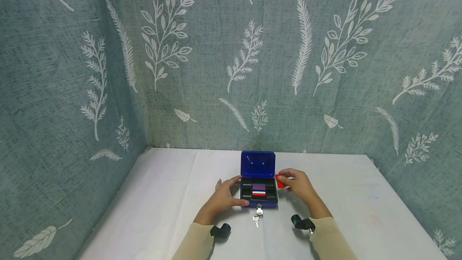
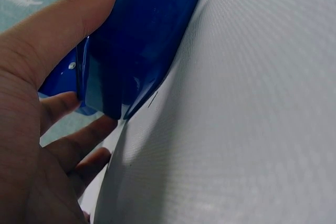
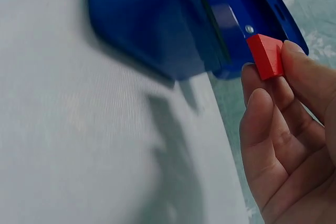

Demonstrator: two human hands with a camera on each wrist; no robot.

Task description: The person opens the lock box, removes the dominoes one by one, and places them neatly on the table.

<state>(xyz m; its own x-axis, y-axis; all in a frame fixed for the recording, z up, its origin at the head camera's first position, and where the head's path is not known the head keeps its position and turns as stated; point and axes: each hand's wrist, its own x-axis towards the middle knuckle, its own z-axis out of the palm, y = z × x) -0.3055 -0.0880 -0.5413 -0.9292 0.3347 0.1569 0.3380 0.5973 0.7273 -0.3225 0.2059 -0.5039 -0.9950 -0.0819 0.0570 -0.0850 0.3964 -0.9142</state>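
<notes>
A blue cash box (image 1: 259, 204) stands on the white table with its lid (image 1: 258, 163) raised at the back. Inside lies a black compartment tray (image 1: 246, 191); its middle compartments hold red, blue and white flat pieces (image 1: 258, 193). My left hand (image 1: 228, 195) grips the box's left side, thumb at the front corner and fingers toward the back. Just right of the box, my right hand (image 1: 296, 183) pinches a small red block (image 3: 266, 56) between thumb and fingers. In the right wrist view the block is held up beside the open lid.
Keys (image 1: 257, 216) hang from the lock at the box's front and rest on the white table (image 1: 162, 212). A leaf-patterned green cloth (image 1: 216, 51) rises behind the table and along both sides. Dark wrist cameras (image 1: 221, 231) sit on both sleeves.
</notes>
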